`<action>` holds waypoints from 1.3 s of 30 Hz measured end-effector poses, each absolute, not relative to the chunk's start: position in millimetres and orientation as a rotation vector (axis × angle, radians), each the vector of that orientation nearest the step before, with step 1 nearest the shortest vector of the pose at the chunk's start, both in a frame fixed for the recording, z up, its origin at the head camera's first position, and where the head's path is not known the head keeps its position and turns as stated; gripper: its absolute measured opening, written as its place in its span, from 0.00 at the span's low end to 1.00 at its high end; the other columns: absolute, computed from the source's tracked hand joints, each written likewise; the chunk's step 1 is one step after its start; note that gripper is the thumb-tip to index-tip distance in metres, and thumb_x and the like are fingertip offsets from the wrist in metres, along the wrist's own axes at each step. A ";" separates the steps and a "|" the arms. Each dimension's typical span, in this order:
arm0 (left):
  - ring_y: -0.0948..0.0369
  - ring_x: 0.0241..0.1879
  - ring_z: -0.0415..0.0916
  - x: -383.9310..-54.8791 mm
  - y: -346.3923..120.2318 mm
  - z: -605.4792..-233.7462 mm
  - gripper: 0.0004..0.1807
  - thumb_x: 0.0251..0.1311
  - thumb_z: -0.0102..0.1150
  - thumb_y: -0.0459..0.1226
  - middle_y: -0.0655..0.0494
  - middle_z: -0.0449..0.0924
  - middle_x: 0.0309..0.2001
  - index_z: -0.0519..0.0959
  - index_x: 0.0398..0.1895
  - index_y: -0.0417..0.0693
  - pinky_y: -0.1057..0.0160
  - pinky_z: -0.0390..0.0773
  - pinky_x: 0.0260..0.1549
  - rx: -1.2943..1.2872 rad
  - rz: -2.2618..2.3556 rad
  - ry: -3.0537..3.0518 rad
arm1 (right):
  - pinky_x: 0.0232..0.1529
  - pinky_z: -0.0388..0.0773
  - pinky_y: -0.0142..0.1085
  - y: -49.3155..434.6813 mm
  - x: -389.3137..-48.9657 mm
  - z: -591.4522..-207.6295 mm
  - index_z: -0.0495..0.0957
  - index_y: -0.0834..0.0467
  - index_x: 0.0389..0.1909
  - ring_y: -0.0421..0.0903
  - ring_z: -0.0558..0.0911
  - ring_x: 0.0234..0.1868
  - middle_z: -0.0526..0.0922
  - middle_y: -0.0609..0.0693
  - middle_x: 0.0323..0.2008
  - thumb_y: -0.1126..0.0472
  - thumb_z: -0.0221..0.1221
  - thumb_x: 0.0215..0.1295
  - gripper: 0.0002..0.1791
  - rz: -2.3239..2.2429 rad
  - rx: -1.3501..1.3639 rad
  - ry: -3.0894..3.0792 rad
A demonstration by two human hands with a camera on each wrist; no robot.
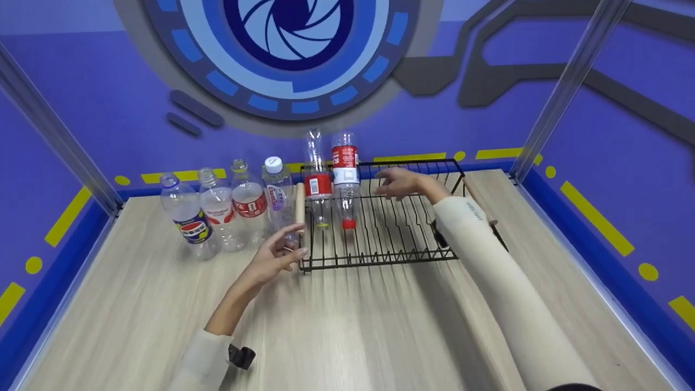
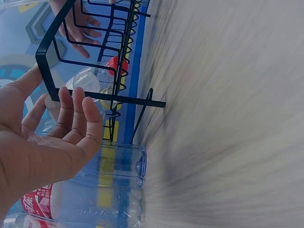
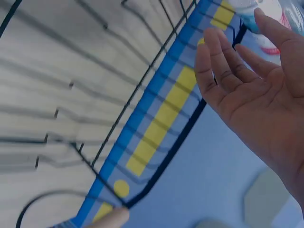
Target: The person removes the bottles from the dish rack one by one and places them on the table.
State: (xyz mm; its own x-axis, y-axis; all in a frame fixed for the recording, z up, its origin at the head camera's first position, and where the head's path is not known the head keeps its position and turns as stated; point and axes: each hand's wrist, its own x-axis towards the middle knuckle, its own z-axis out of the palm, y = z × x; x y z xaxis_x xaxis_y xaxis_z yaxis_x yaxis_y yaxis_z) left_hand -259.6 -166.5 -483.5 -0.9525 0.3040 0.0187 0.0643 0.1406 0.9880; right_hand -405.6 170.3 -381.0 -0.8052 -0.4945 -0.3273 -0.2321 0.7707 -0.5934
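A black wire basket (image 1: 380, 259) with a wooden handle (image 1: 300, 209) stands on the table. My left hand (image 1: 274, 254) is at its front left corner; the thumb touches the rim and the other fingers bend loosely beside the handle. Inside lean two clear plastic bottles, caps down: a red-labelled bottle with a yellow cap (image 1: 318, 185) and a red-and-white-labelled bottle with a red cap (image 1: 346, 175). Over the basket, right of these bottles, my right hand (image 1: 399, 183) hangs with loosely bent fingers and holds nothing. In the right wrist view its palm (image 3: 256, 95) is bare.
Left of the basket several bottles stand upright: a blue-labelled bottle (image 1: 193, 229), two with red labels (image 1: 220, 213) (image 1: 250, 205), and a white-capped bottle (image 1: 278, 198) close to the handle. A purple-blue panel (image 1: 380, 130) rises behind the table (image 1: 347, 326).
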 end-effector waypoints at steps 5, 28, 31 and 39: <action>0.63 0.35 0.77 -253.1 -173.3 -485.2 0.34 0.67 0.64 0.34 0.56 0.76 0.41 0.65 0.75 0.44 0.67 0.79 0.32 0.358 1.924 2.241 | 0.61 0.80 0.50 133.4 -404.4 -386.0 0.43 0.64 0.81 0.62 0.79 0.63 0.57 0.68 0.77 0.41 0.54 0.75 0.48 -0.683 -0.454 2.492; 0.65 0.35 0.77 -255.4 -170.7 -486.3 0.33 0.67 0.64 0.34 0.57 0.77 0.40 0.65 0.75 0.44 0.67 0.79 0.32 0.372 1.928 2.232 | 0.56 0.83 0.51 83.0 -395.1 -393.7 0.26 0.65 0.79 0.63 0.78 0.63 0.64 0.70 0.71 0.45 0.65 0.68 0.64 -0.998 -0.101 2.439; 0.65 0.34 0.77 -256.4 -170.7 -486.3 0.33 0.67 0.64 0.33 0.57 0.77 0.40 0.65 0.74 0.44 0.67 0.79 0.32 0.374 1.928 2.230 | 0.56 0.83 0.52 84.5 -395.5 -393.6 0.34 0.65 0.79 0.64 0.79 0.61 0.68 0.69 0.67 0.48 0.67 0.66 0.59 -1.045 -0.084 2.431; 0.63 0.36 0.76 -260.7 -167.7 -486.4 0.34 0.67 0.64 0.34 0.56 0.76 0.42 0.66 0.75 0.47 0.66 0.79 0.33 0.369 1.920 2.219 | 0.56 0.83 0.51 105.9 -396.7 -389.2 0.45 0.62 0.75 0.58 0.80 0.52 0.73 0.62 0.57 0.50 0.69 0.64 0.52 -1.117 -0.069 2.403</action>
